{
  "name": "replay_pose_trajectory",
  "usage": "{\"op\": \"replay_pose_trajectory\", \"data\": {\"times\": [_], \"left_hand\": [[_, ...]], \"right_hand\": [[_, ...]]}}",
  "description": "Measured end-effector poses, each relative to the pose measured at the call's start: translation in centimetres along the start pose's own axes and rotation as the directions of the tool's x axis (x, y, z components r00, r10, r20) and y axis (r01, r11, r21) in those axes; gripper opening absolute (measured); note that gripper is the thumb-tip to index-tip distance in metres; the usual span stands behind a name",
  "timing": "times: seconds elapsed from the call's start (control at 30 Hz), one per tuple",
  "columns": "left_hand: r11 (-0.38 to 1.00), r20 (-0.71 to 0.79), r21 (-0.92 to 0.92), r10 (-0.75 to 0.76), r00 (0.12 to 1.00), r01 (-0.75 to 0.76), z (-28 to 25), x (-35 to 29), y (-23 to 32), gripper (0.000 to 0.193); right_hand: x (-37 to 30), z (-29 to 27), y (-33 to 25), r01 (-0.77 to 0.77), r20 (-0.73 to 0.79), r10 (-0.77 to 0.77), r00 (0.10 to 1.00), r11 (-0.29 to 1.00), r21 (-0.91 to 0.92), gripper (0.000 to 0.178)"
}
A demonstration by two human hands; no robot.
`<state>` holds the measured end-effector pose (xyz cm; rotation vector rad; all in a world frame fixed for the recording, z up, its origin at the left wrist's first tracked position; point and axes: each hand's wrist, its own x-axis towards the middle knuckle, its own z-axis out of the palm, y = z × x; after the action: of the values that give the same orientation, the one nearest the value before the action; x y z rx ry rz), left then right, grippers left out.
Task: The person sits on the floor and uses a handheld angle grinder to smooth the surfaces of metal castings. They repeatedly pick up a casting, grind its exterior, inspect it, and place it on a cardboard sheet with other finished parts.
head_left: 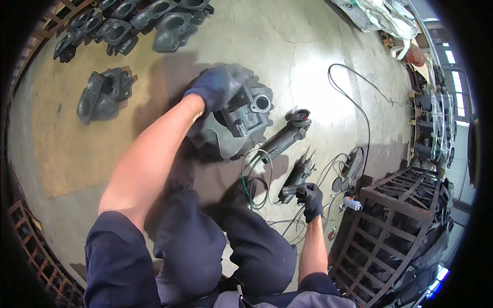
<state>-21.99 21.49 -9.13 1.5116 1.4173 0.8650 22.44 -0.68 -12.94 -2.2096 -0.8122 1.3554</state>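
Clock directions are taken from the large casting, with 12 o'clock at the upper edge of the head view.

The large dark-grey metal casting, block-like with rounded lobes (pixel 246 120), rests on the greenish-grey floor (pixel 246 31), ahead of the person's knees. Its long axis is only slightly longer than its width and runs roughly from 12 to 6 o'clock; part of its upper end is hidden. A small round-bored flange (pixel 261 104) sits on its 2 o'clock side, opening upward. A curved lobe points to 6 o'clock.

The left hand, in a blue glove (pixel 213 87), is closed over the casting's 11 o'clock edge and holds it.

The right hand, in a dark-grey glove (pixel 310 199), is between 4 and 5 o'clock, fingers narrowed at the rear end of a slim black power tool with a pointed metal tip (pixel 298 174); whether it grips cannot be told. That tool points to 1 o'clock.

Near the casting at 4 o'clock lies a black angle grinder with a round wire brush (pixel 281 141), brush end toward 1 to 2 o'clock.

A smaller dark-grey twin-bored casting (pixel 105 97) stands apart at 9 o'clock. A white spray can (pixel 353 204) lies at 4 o'clock, beside a brown metal-slat crate (pixel 396 209).
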Motion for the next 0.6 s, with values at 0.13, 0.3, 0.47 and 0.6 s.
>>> {"op": "replay_pose_trajectory", "data": {"times": [0.13,0.3,0.47,0.6], "left_hand": [[0.997,0.013,0.079,-0.016,1.000,0.015,0.1,0.0,0.6,0.041],[0.999,0.029,0.023,-0.043,0.999,0.043,-0.2,-0.1,0.1,0.044],[0.998,0.028,0.000,-0.065,0.997,0.065,-0.2,-0.2,0.7,0.043],[0.995,0.030,0.076,-0.062,0.998,0.060,-0.2,0.2,0.4,0.041]], "right_hand": [[-3.4,1.4,-7.1,0.266,-0.016,-0.270,0.963,0.932,0.246,0.024],[-5.9,6.5,-20.5,0.602,-0.026,-0.602,0.798,0.799,-0.015,0.032],[-6.3,11.2,-27.4,0.722,0.109,-0.715,0.690,0.690,-0.048,0.034],[-6.3,13.2,-28.9,0.763,0.177,-0.744,0.644,0.610,-0.214,0.035]]}}
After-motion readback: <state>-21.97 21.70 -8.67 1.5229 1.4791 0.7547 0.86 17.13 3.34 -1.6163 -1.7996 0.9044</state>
